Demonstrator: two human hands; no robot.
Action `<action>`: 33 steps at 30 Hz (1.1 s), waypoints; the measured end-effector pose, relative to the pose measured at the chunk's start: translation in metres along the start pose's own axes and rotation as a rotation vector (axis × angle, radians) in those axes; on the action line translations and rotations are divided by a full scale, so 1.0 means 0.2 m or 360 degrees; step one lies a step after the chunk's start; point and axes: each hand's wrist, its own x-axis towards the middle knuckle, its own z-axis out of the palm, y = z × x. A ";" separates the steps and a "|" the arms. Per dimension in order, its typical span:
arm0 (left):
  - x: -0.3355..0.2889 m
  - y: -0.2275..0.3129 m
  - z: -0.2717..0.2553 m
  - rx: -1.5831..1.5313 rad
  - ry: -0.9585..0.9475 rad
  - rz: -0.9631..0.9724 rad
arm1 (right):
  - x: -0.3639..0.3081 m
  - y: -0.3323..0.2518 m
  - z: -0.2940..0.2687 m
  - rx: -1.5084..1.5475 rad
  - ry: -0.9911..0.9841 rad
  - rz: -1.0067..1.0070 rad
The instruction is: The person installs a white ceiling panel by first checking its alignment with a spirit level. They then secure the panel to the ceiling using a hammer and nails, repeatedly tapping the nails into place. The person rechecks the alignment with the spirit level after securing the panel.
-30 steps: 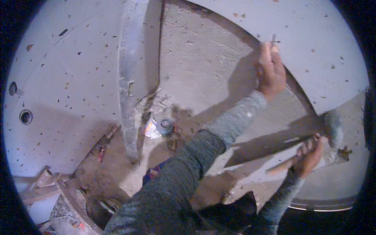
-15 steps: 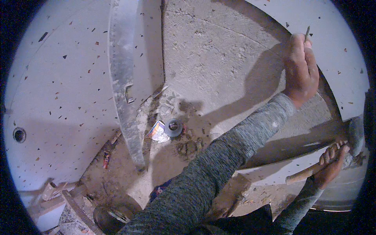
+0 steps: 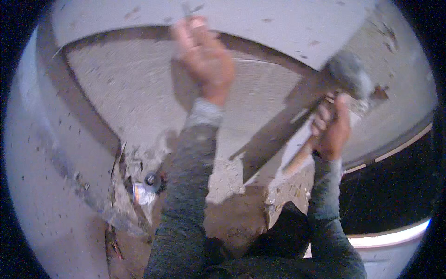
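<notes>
My left hand (image 3: 206, 60) is closed, pinching a thin pointed piece (image 3: 187, 10) whose kind I cannot make out through the blur. It is over the near edge of a pale speckled slab (image 3: 116, 17) at the far side, above rough bare concrete (image 3: 125, 83). My right hand (image 3: 333, 132) is wrapped round the wooden handle of a mallet (image 3: 297, 159), close under its thick grey head (image 3: 349, 74). The mallet is tilted, its head to the upper right beside the slab's corner and its handle end towards me.
Along the left, a long metal straightedge (image 3: 62, 160) lies on another speckled slab (image 3: 28, 200). Between it and my left forearm are a dark round roll (image 3: 153, 179) and a printed packet (image 3: 143, 193). A dark opening (image 3: 390, 186) with a pale rim lies right of my right arm.
The view has swung right, so the slabs and straightedge appear further left. My left hand still pinches the thin piece, and my right hand still holds the mallet. The two hands appear more level.
</notes>
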 end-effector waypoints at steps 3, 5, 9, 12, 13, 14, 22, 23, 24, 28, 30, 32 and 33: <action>0.01 0.05 0.01 0.0081 -0.0030 -0.0129 | -0.01 -0.03 0.02 0.0096 -0.0132 0.0018; 0.00 0.05 0.02 0.0042 -0.0010 -0.0176 | -0.02 -0.04 0.00 0.0089 -0.0127 0.0019; -0.01 0.07 0.03 0.0046 0.0000 -0.0205 | -0.02 -0.04 -0.02 0.0074 -0.0132 0.0028; -0.01 0.12 0.03 0.0117 0.0001 -0.0272 | -0.02 -0.05 -0.03 0.0017 -0.0160 0.0017; 0.00 0.13 0.02 0.0152 0.0003 -0.0310 | -0.03 -0.06 -0.03 0.0017 -0.0193 0.0029; 0.00 0.13 0.02 0.0108 -0.0001 -0.0335 | -0.03 -0.07 -0.03 0.0017 -0.0225 0.0040; 0.04 0.10 -0.04 0.0090 -0.0076 -0.0217 | -0.04 -0.05 -0.40 -0.0441 0.0050 -0.0243; 0.03 0.09 -0.04 0.0155 -0.0071 -0.0212 | -0.07 -0.05 -0.50 -0.0433 0.0114 -0.0189; 0.04 0.09 -0.03 0.0218 -0.0071 -0.0208 | -0.10 -0.04 -0.60 -0.0426 0.0182 -0.0135; 0.08 0.00 -0.08 0.0688 -0.0305 0.0456 | -0.36 0.13 -1.07 -0.0843 0.0515 -0.0053; 0.12 -0.02 -0.15 0.0902 -0.0428 0.0805 | -0.48 0.31 -1.36 -0.1156 0.0492 0.0037; 0.13 0.03 -0.14 0.0413 -0.0388 0.0340 | -0.63 0.46 -1.58 -0.1426 0.0467 0.0213; 0.11 0.03 -0.12 0.0485 -0.0381 0.0331 | -0.72 0.65 -1.86 -0.1768 0.0415 0.0143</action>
